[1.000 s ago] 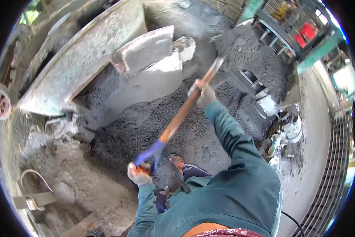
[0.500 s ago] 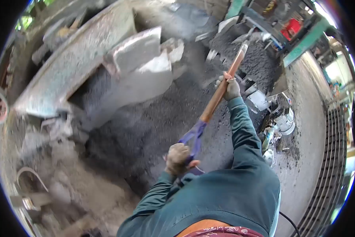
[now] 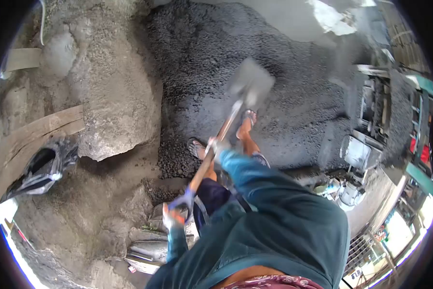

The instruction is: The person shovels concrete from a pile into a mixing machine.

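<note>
A shovel [image 3: 200,169] slants across the view, its wooden shaft running up to a flat metal blade [image 3: 251,83] smeared by motion. My left hand [image 3: 172,216], in a pale glove with bare fingertips, is closed on the purple D-shaped handle [image 3: 183,200]. Farther up, my right hand [image 3: 217,146], also gloved, wraps around the middle of the shaft. The blade hangs over dark, damp gravelly mix [image 3: 197,72], just beyond my sandalled foot [image 3: 245,126]. Nothing heaped shows on the blade.
A rough concrete block [image 3: 115,96] borders the mix on the left, beside a wooden plank [image 3: 43,137] and a black plastic bag [image 3: 45,166]. White buckets [image 3: 358,153] and green-framed equipment [image 3: 421,179] stand on the right. My other sandalled foot [image 3: 195,148] rests near the gravel's left part.
My view has turned left and down, bringing my feet into sight. The shovel has swung away from the dark pile by the green frame to above the gravelly mix, both hands keeping their grip.
</note>
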A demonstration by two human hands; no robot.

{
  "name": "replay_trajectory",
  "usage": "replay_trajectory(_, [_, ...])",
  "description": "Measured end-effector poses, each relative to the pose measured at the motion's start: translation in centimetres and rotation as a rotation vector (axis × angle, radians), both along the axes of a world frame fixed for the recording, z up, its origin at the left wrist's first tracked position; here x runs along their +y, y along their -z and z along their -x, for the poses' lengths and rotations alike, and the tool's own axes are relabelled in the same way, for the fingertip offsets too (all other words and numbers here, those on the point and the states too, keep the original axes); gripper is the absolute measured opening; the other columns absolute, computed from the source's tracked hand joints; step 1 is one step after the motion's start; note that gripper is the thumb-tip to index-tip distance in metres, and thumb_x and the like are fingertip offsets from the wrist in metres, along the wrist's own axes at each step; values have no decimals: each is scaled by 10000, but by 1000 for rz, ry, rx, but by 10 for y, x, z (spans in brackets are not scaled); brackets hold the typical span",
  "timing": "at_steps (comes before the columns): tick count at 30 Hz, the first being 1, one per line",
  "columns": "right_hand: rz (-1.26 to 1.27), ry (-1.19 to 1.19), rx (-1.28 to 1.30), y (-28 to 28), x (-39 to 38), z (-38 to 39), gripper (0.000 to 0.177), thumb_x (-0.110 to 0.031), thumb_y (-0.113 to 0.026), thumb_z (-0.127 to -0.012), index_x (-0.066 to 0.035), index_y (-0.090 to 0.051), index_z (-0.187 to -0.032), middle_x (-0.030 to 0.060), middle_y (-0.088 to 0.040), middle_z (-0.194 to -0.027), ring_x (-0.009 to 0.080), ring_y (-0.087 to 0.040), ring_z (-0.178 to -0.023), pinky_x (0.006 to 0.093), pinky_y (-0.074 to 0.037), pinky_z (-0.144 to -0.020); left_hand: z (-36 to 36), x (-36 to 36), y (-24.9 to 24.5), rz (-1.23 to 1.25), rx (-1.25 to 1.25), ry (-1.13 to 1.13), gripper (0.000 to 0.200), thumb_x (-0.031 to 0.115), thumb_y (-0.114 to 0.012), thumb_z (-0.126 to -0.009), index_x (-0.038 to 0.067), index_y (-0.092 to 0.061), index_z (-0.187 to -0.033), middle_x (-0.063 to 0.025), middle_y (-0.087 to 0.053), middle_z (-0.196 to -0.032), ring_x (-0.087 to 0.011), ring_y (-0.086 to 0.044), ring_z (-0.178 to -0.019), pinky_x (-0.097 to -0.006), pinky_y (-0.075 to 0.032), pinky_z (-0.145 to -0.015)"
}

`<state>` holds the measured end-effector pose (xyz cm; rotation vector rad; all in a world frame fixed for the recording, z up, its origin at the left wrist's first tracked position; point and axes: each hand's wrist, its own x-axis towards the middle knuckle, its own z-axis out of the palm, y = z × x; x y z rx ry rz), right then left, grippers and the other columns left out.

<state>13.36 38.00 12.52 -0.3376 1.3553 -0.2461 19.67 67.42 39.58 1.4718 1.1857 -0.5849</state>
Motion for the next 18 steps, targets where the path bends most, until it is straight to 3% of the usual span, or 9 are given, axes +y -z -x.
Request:
replay_trajectory(1, [-297,-10,49,-55,31,-16,54,-52,-598,-878,-81,-557,-859,91,-558,-670,279,-582,-512,483,-499,-430,23,56,-1,-73,10,-26,346,483,-555,-945,146,-599,-879,4,-470,-659,-162,-447,-509,-346,-396,-443])
replay_trajectory(2, [-236,-36,28,-74,66,-22,42,-33,-578,-871,-65,-551,-862,104,-531,-648,304,-576,-501,495,-479,-407,46,109,-3,-146,20,-52,457,538,-514,-942,98,-620,-1009,-29,-551,-753,-189,-510,-573,-368,-442,-493])
replay_trajectory(3, [-545,-144,5,-37,116,-18,88,-20,-585,-850,-55,-531,-910,108,-497,-617,317,-564,-478,495,-467,-393,66,156,-6,-219,32,-78,603,593,-473,-938,50,-641,-1138,-62,-631,-847,-217,-573,-637,-391,-488,-544])
replay_trajectory(6, [-697,-156,93,-20,147,-37,146,-8,-581,-847,-69,-535,-972,123,-509,-638,316,-564,-475,512,-480,-423,66,115,-43,-387,135,-128,693,689,-420,-906,64,-634,-1114,-99,-661,-987,-246,-622,-781,-407,-533,-674])
replay_trajectory(8, [-677,-156,102,11,116,-47,168,3,-577,-855,-72,-542,-1001,124,-520,-660,314,-568,-484,515,-487,-444,55,115,3,-95,62,39,698,687,-437,-899,91,-617,-1215,-93,-650,-969,-231,-629,-798,-386,-545,-632])
replay_trajectory(10, [-467,297,-116,115,48,-67,59,-90,-538,-919,-112,-552,-972,120,-537,-650,290,-575,-511,497,-511,-511,21,0,70,-35,-36,13,435,500,-519,-909,90,-604,-1031,-43,-573,-811,-178,-554,-671,-339,-477,-560])
replay_trajectory(11, [-296,-65,-247,134,-30,-42,41,-168,-541,-928,-129,-554,-936,125,-571,-658,283,-594,-553,467,-527,-548,2,-84,101,-44,-84,-40,319,406,-561,-915,90,-597,-939,-17,-535,-732,-151,-517,-608,-315,-443,-524])
replay_trajectory(13, [-490,-9,-149,151,-177,-66,92,-167,-569,-920,-126,-508,-863,42,-492,-647,222,-519,-508,459,-490,-491,-20,-208,152,-88,-187,-53,222,219,-643,-925,89,-584,-755,33,-458,-574,-98,-441,-482,-268,-374,-452])
replay_trajectory(18, [-225,43,-23,185,-221,-32,231,-304,-546,-983,-108,-534,-862,30,-500,-639,204,-508,-483,424,-475,-447,15,-217,219,-194,-215,136,446,397,-641,-916,125,-458,-613,-21,-459,-527,-159,-433,-407,-328,-395,-377])
